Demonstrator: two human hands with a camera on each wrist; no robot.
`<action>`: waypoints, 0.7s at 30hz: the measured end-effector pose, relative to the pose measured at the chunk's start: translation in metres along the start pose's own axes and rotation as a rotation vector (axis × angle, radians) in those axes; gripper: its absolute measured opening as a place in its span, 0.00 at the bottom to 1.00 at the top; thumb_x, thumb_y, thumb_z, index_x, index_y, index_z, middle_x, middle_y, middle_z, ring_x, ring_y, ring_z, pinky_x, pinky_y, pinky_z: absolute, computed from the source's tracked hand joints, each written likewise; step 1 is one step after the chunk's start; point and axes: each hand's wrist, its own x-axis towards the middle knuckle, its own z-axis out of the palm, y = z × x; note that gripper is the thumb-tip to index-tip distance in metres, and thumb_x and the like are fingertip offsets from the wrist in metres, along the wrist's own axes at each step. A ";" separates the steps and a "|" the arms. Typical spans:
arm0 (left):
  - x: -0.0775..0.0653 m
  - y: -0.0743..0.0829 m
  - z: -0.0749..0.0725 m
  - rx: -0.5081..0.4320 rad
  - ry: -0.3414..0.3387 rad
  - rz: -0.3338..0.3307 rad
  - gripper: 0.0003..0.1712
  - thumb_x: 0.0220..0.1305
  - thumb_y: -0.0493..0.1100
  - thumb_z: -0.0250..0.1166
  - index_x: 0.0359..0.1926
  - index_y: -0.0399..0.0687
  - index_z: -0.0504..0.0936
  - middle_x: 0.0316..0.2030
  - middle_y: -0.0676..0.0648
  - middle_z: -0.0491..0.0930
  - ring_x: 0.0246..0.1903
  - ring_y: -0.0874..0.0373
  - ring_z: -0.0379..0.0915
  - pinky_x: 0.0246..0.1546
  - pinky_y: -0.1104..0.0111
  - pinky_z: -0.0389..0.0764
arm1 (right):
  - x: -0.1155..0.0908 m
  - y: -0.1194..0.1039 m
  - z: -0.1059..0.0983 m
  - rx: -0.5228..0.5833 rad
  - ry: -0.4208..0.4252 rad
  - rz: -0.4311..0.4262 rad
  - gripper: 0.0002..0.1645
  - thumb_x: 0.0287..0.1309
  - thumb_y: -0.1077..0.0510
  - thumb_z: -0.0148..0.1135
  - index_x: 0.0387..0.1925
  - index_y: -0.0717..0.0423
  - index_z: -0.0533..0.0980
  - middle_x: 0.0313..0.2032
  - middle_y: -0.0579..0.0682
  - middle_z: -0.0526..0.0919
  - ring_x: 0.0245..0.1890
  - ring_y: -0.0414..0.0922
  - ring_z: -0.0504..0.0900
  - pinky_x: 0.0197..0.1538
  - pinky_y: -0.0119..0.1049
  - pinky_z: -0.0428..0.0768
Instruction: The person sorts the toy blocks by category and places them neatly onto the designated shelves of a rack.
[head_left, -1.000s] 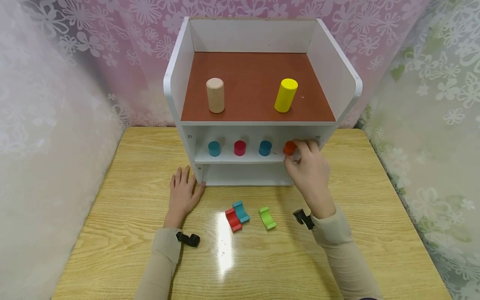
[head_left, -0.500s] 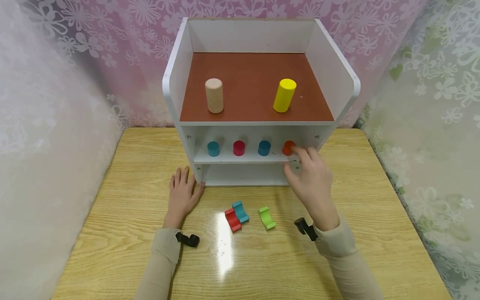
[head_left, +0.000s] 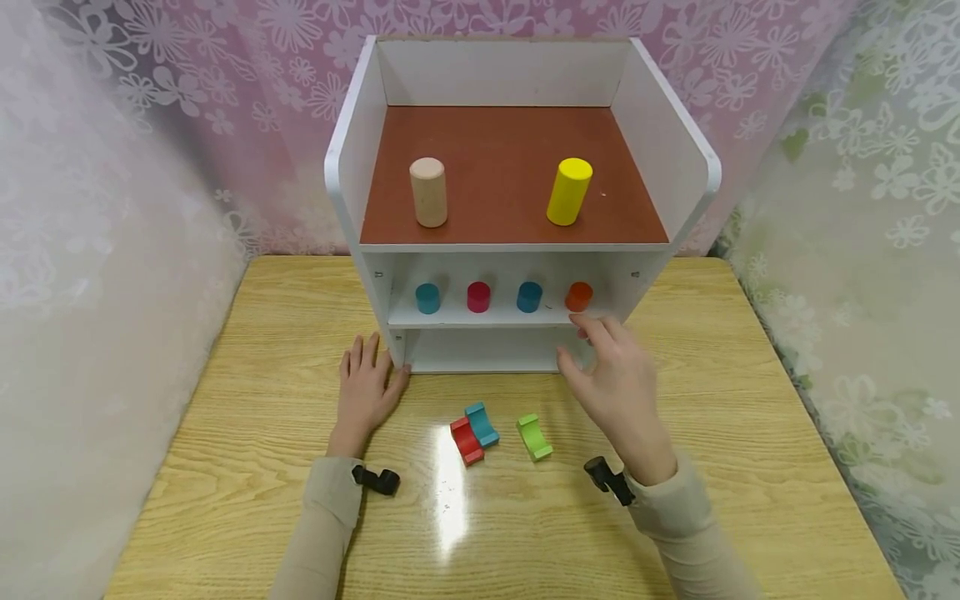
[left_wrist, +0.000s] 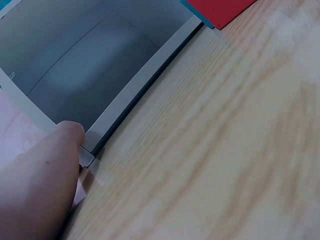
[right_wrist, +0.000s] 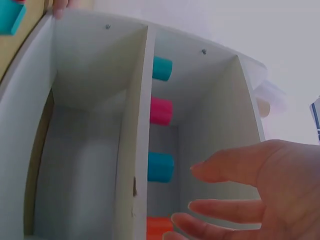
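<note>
My right hand [head_left: 618, 383] is just in front of the middle shelf, its thumb and fingers apart and nothing between them. Close above its fingertips stands an orange cylinder [head_left: 578, 297]. To the left, in the same row, are a blue cylinder [head_left: 528, 297], a crimson cylinder [head_left: 478, 297] and a teal cylinder [head_left: 427, 298]. In the right wrist view the orange cylinder [right_wrist: 159, 228] is cut by the lower edge. My left hand [head_left: 365, 396] lies on the table with fingers stretched, and its thumb [left_wrist: 70, 132] touches the shelf unit's lower left corner.
The white shelf unit [head_left: 675, 142] bears a plain wooden cylinder [head_left: 429, 193] and a yellow cylinder [head_left: 570, 192] on its brown top. On the wooden table [head_left: 262, 333] lie red [head_left: 467, 442], teal [head_left: 482, 425] and green [head_left: 534, 437] curved blocks. Patterned curtains hang around.
My right hand has let go of the orange cylinder and drawn back toward the table's front. The cylinder stays standing on the shelf. The left hand has not moved.
</note>
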 end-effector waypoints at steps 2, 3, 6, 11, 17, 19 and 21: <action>0.000 0.000 0.000 0.001 0.001 0.000 0.36 0.73 0.63 0.49 0.74 0.52 0.66 0.74 0.38 0.54 0.74 0.35 0.39 0.70 0.41 0.42 | -0.003 -0.002 0.002 0.026 -0.020 0.001 0.22 0.49 0.60 0.74 0.48 0.62 0.81 0.36 0.57 0.81 0.35 0.53 0.80 0.33 0.46 0.77; 0.000 0.000 0.000 0.001 0.000 -0.001 0.36 0.73 0.63 0.49 0.74 0.52 0.66 0.74 0.38 0.54 0.74 0.35 0.39 0.70 0.41 0.41 | -0.005 -0.004 0.003 0.042 -0.028 0.002 0.22 0.49 0.60 0.74 0.47 0.62 0.81 0.36 0.57 0.81 0.35 0.53 0.80 0.34 0.46 0.77; 0.000 0.000 0.000 -0.001 0.000 0.000 0.36 0.73 0.63 0.49 0.74 0.52 0.65 0.74 0.38 0.54 0.74 0.35 0.39 0.70 0.41 0.42 | -0.011 -0.006 0.008 0.081 -0.049 -0.004 0.22 0.48 0.60 0.75 0.47 0.62 0.81 0.35 0.56 0.81 0.35 0.53 0.79 0.35 0.45 0.76; 0.000 0.000 0.000 0.001 -0.009 0.001 0.36 0.73 0.64 0.49 0.74 0.52 0.65 0.74 0.38 0.54 0.74 0.36 0.39 0.70 0.41 0.42 | -0.020 -0.010 0.019 0.152 -0.092 -0.023 0.22 0.48 0.61 0.76 0.47 0.62 0.81 0.34 0.54 0.80 0.34 0.52 0.78 0.36 0.42 0.75; 0.000 0.000 0.000 -0.009 -0.005 0.003 0.36 0.73 0.63 0.49 0.74 0.52 0.65 0.74 0.38 0.54 0.74 0.35 0.39 0.70 0.40 0.41 | -0.030 -0.012 0.033 0.274 -0.152 -0.020 0.21 0.50 0.64 0.74 0.48 0.61 0.81 0.35 0.52 0.80 0.36 0.50 0.78 0.40 0.42 0.75; 0.000 -0.001 0.001 -0.014 0.002 0.004 0.36 0.73 0.63 0.49 0.74 0.52 0.65 0.74 0.38 0.54 0.74 0.35 0.39 0.70 0.40 0.41 | -0.033 -0.011 0.039 0.309 -0.177 -0.021 0.21 0.50 0.64 0.73 0.48 0.61 0.81 0.37 0.53 0.81 0.38 0.49 0.78 0.42 0.43 0.77; 0.000 -0.001 0.001 -0.017 0.004 0.004 0.36 0.73 0.63 0.49 0.73 0.51 0.66 0.74 0.38 0.54 0.74 0.35 0.39 0.70 0.40 0.41 | -0.036 -0.010 0.046 0.348 -0.216 -0.015 0.20 0.52 0.64 0.72 0.49 0.60 0.81 0.38 0.53 0.81 0.39 0.48 0.78 0.44 0.45 0.78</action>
